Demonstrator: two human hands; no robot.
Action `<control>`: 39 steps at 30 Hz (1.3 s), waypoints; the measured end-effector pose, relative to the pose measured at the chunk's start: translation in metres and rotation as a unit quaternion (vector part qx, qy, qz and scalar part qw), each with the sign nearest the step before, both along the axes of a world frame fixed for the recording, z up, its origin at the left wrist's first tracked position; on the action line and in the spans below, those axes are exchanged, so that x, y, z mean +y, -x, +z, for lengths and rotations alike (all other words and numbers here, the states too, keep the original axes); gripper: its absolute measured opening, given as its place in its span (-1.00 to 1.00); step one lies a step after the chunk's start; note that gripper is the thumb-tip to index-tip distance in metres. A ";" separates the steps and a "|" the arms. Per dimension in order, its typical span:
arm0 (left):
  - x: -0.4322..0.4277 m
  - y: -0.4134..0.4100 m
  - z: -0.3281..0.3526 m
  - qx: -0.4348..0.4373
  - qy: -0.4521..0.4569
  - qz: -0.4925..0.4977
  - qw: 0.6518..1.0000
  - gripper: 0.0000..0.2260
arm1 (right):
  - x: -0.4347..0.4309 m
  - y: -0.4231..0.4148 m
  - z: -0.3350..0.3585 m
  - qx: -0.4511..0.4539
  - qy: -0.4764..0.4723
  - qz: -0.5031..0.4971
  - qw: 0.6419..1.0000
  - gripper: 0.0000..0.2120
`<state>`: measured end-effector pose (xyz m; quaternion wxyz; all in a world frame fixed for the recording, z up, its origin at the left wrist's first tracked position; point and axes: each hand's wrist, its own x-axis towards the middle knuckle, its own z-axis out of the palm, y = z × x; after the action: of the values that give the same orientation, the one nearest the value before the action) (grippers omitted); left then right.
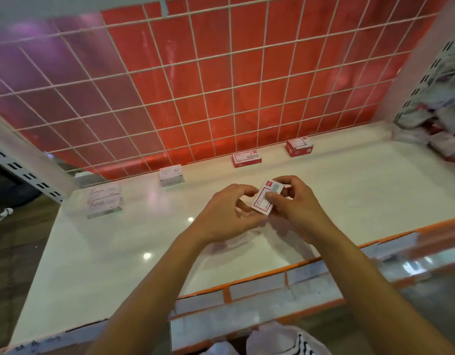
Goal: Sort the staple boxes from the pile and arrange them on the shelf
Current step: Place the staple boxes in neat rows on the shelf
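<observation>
Above the middle of the white shelf (pixel 118 252), my right hand (pixel 295 203) pinches a small red-and-white staple box (pixel 263 198), tilted. My left hand (pixel 226 213) is just left of it, fingers curled, fingertips near the box's lower left corner; whether they touch is unclear. Along the back of the shelf stand a red-and-white box (pixel 299 147), another red-and-white box (pixel 246 159), a white box (pixel 171 176), and a stack of two white boxes (pixel 104 201) at the left. The pile of boxes (pixel 441 134) lies at the far right.
A white wire grid (pixel 195 85) over a red panel closes the back. Slotted white uprights stand at the left (pixel 24 172) and right (pixel 426 80). The shelf's front edge carries an orange-trimmed label strip (pixel 272 283). White bags (pixel 277 339) lie below.
</observation>
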<state>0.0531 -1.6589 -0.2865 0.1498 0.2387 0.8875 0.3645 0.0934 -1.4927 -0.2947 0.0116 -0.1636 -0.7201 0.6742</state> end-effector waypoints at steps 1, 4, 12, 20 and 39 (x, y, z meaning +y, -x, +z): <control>0.004 -0.004 -0.002 0.023 0.015 -0.005 1.000 -0.43 | 0.001 -0.001 -0.002 -0.002 0.002 -0.007 1.000 -0.76; 0.011 -0.014 -0.008 0.083 0.030 0.005 0.996 -0.43 | 0.000 -0.005 -0.009 -0.003 0.019 -0.023 1.000 -0.76; -0.011 -0.015 -0.011 0.071 0.037 -0.014 0.997 -0.52 | 0.003 -0.026 -0.006 -0.001 -0.046 0.029 0.999 -0.82; -0.013 -0.016 -0.011 0.076 0.025 -0.064 0.995 -0.51 | 0.001 -0.036 -0.008 0.085 -0.418 0.152 0.891 -0.45; 0.088 0.007 -0.008 0.173 0.201 0.014 0.964 -0.43 | 0.087 0.013 0.003 0.050 -0.505 0.173 0.844 -0.56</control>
<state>0.0458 -1.5706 -0.2943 0.0341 0.2502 0.9583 0.1338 0.0803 -1.4054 -0.2915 0.0120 0.0263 -0.9761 0.2152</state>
